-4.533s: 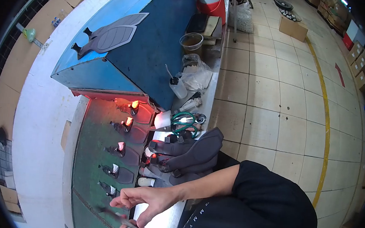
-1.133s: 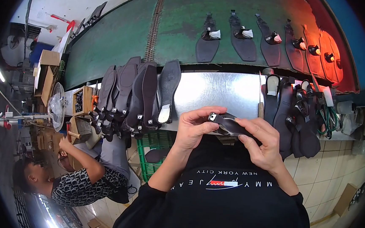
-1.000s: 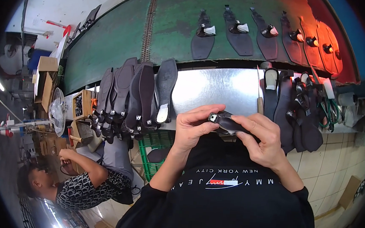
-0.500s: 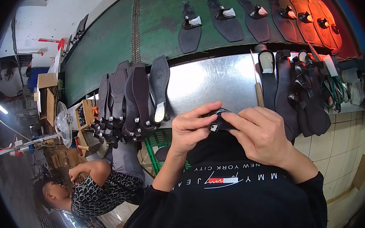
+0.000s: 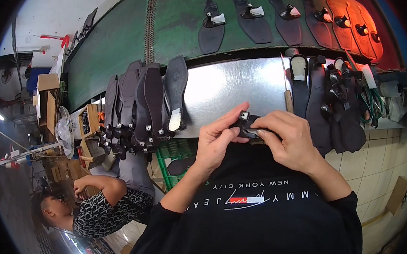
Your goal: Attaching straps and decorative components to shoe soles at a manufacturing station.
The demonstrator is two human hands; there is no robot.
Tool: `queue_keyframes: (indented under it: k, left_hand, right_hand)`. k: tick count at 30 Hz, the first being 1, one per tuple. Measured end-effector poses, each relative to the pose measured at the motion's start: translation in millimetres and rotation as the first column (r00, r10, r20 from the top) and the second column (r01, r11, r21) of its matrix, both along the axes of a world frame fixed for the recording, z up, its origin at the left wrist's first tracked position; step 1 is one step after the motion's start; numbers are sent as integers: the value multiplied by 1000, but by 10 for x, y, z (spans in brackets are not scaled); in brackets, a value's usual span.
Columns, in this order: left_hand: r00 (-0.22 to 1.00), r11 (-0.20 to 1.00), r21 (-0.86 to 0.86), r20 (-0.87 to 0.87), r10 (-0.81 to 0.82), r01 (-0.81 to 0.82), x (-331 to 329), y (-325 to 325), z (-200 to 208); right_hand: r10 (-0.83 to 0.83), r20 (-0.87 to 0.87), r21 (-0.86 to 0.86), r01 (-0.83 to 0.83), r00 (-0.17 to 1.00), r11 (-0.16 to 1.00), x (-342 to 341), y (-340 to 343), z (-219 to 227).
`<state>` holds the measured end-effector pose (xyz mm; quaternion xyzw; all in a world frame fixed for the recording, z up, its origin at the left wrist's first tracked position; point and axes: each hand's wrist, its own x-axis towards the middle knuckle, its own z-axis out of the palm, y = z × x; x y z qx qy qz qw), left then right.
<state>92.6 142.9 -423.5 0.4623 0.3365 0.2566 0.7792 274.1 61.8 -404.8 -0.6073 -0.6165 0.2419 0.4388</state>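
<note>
Both my hands hold a small black shoe strap piece [image 5: 249,127] with a square metal buckle, just above my chest at the near edge of the shiny metal worktable [image 5: 229,88]. My left hand [image 5: 216,139] pinches its left end at the buckle between thumb and forefinger. My right hand [image 5: 290,138] covers its right end with curled fingers. A row of dark shoe soles [image 5: 143,104] stands on edge to the left of my hands. Another pile of dark soles and straps [image 5: 330,105] lies to the right.
A green conveyor belt [image 5: 182,26] runs beyond the worktable, carrying several soles with strap parts toward a red-lit heater at the right. A seated person [image 5: 99,204] works at lower left beside a fan [image 5: 64,134], a green crate [image 5: 175,155] and cardboard boxes. Tiled floor lies at right.
From reaching at the conveyor under the red lamps, I have turned to the worktable. Over the last second both hands stay on the strap piece, shifting slightly left as my head moves.
</note>
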Motion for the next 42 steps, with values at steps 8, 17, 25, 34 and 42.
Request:
queue_keyframes:
  k: [8, 17, 25, 34, 42]
  left_hand:
    - [998, 998, 43, -35, 46, -45, 78, -15, 51]
    - [993, 999, -3, -112, 35, -36, 47, 102, 42]
    - [985, 993, -110, -171, 17, -36, 99, 151, 23]
    - [985, 962, -266, -174, 18, -65, 128, 199, 140]
    - [997, 933, -354, -21, 68, -71, 99, 173, 241]
  right_hand:
    - [-22, 161, 126, 1, 987, 992, -17, 47, -39]
    - [147, 353, 141, -208, 924, 968, 59, 91, -97]
    - [179, 151, -3, -180, 972, 984, 62, 77, -102]
    - [66, 174, 159, -94, 983, 983, 35, 107, -201]
    - [-15, 195, 324, -50, 981, 945, 35, 127, -131]
